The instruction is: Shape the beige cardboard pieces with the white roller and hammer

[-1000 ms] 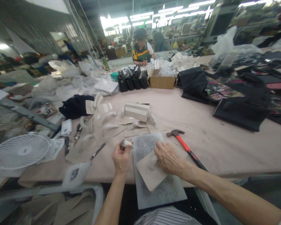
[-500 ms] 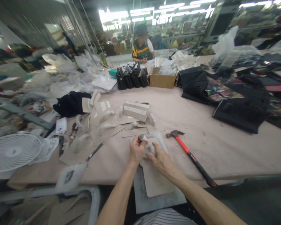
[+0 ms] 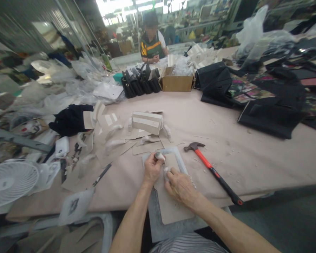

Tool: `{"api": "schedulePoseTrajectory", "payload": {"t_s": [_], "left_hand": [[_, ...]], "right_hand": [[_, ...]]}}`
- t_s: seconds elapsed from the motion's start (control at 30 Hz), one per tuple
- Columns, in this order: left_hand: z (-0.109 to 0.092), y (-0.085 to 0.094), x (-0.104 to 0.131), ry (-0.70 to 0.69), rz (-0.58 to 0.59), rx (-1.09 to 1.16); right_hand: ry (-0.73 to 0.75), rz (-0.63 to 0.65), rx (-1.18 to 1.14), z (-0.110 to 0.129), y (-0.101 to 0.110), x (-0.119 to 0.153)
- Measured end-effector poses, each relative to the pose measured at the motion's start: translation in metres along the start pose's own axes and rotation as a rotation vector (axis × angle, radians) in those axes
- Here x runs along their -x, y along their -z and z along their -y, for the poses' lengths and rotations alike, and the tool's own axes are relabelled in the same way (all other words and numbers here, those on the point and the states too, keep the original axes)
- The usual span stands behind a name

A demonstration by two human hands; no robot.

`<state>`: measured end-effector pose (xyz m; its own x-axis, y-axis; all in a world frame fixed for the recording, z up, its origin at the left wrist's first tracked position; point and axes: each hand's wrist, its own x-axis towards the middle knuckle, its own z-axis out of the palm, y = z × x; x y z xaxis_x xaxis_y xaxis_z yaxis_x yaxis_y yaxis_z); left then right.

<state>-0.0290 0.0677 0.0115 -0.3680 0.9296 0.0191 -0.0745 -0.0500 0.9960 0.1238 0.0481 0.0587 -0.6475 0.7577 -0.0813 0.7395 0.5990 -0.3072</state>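
My left hand (image 3: 152,169) is closed around a short, thick tool (image 3: 160,156) with a pale, wrapped-looking body and a round grey end. My right hand (image 3: 181,184) has its fingers bent together around a small whitish piece (image 3: 166,169), too blurred to name, just below the tool. Both hands are over a beige cardboard panel (image 3: 173,208) with rounded corners. Under the panel is a grey slab (image 3: 156,228) that reaches past the table's front edge. To the right of the hands lies a claw hammer (image 3: 213,172) with a red and black handle.
Several cardboard panels with pale handles (image 3: 147,140) lie ahead. A black-handled cutter (image 3: 102,174) and a white fan (image 3: 10,182) are on the left. Black bags (image 3: 140,84), a carton (image 3: 177,83) and black bag pieces (image 3: 271,117) stand farther back. A person sits across the table.
My right hand has come slightly down and its fingers have closed in more. The left hand still grips the tool. The whole view has shifted a little.
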Motion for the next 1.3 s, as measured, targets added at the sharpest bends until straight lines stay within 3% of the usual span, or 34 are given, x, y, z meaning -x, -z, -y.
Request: {"api": "schedulePoseTrajectory", "payload": {"t_s": [0.37, 0.47, 0.53, 0.6, 0.67, 0.73, 0.83, 0.9, 1.0, 1.1, 1.2, 1.3], "left_hand": [[0.005, 0.0, 0.003, -0.066, 0.018, -0.152], [0.003, 0.001, 0.008, -0.102, 0.022, -0.211], [0.002, 0.001, 0.011, -0.139, 0.019, -0.261], [0.002, 0.002, 0.014, -0.179, 0.018, -0.301], [0.002, 0.002, 0.015, -0.222, 0.03, -0.333], [0.003, 0.002, 0.015, -0.26, 0.061, -0.358], [0.003, 0.002, 0.013, -0.274, 0.088, -0.362], [0.003, 0.002, 0.011, -0.258, 0.089, -0.343], [0.004, 0.002, 0.009, -0.242, 0.089, -0.316], [0.003, 0.002, 0.007, -0.228, 0.087, -0.307], [0.003, 0.001, 0.006, -0.227, 0.087, -0.316], [0.004, 0.0, 0.005, -0.228, 0.079, -0.328]], "right_hand": [[-0.056, 0.004, -0.096, -0.005, 0.005, 0.003], [-0.006, -0.014, -0.255, -0.017, 0.015, 0.009], [0.007, -0.093, -0.301, -0.035, 0.023, 0.014], [-0.099, -0.227, -0.203, -0.059, 0.03, 0.021], [-0.282, -0.278, -0.042, -0.085, 0.034, 0.028], [-0.462, -0.194, -0.009, -0.107, 0.034, 0.034], [-0.631, -0.032, -0.307, -0.123, 0.036, 0.038], [-0.649, 0.026, -0.502, -0.12, 0.043, 0.037], [-0.609, 0.07, -0.662, -0.098, 0.063, 0.034], [-0.433, -0.082, -0.711, -0.068, 0.083, 0.035], [-0.15, -0.297, -0.39, -0.046, 0.09, 0.036], [0.069, -0.199, -0.078, -0.041, 0.09, 0.033]]}}
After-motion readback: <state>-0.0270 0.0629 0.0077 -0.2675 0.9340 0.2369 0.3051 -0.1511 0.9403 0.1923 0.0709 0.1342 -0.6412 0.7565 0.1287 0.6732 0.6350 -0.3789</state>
